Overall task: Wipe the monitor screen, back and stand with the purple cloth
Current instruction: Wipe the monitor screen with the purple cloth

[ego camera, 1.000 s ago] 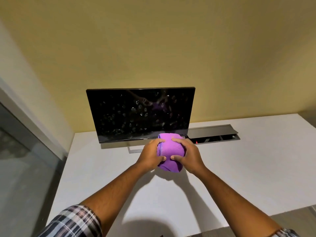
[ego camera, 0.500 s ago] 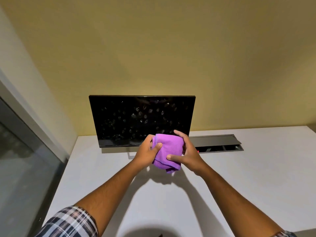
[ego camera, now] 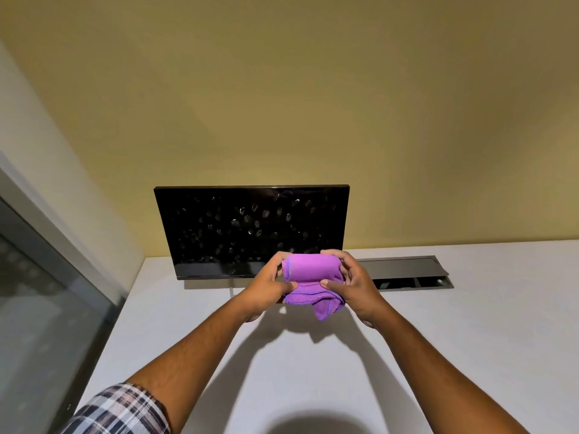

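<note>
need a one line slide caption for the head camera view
Both hands, left hand and right hand, hold a bunched purple cloth before a smudged black flat monitor on a white desk.

The white surface [ego camera: 438,355] lies bare in front of the monitor [ego camera: 250,228] and out to the right, giving wide room to pass. Just right of the monitor an open cable tray [ego camera: 404,272] with a raised lid breaks the surface. The yellow wall [ego camera: 313,104] stands close behind the monitor, and a side wall [ego camera: 62,170] closes in on the left
</note>
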`<state>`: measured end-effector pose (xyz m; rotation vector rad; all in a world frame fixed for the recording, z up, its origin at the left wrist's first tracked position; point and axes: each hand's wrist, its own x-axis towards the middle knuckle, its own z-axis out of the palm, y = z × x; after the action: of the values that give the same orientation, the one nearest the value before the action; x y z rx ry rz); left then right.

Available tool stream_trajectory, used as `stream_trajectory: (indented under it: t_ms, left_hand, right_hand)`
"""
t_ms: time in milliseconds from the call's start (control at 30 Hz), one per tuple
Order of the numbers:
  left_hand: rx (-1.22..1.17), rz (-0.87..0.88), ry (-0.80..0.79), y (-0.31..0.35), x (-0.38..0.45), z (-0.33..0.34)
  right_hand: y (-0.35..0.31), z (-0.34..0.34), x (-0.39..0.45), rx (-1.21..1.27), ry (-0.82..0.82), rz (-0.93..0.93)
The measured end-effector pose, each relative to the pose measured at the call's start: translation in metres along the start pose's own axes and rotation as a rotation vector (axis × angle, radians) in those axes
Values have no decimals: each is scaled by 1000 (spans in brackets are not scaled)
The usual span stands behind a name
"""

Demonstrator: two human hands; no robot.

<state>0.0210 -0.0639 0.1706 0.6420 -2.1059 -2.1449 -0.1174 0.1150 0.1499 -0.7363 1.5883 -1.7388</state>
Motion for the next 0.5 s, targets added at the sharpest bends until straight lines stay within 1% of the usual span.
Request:
stream_trajectory:
  t_ms: [133,200,300,367,400,433,500]
  left_hand:
    - [-24,15,0,3,7,9]
    - [-71,-2,16,4,11,13]
    - [-207,-46,65,8,14,19]
    - [-339,-89,131,12,13,24]
    - [-433,-120,157,15,12,26]
    - [-553,-154,165,18,11,29]
    - [-802,-223,148,22,11,34]
  right_hand:
    - [-7,-6,2,109,50,-1]
    - [-8,-11,3,216,64,44]
    - [-12,-20,4,413,-28,126]
    - [-15,-24,2,490,-118,123]
    - [-16,-22,1,499,-132,103]
    - [-15,-20,2,471,-123,69]
    - [-13,-11,4,348,-42,-23]
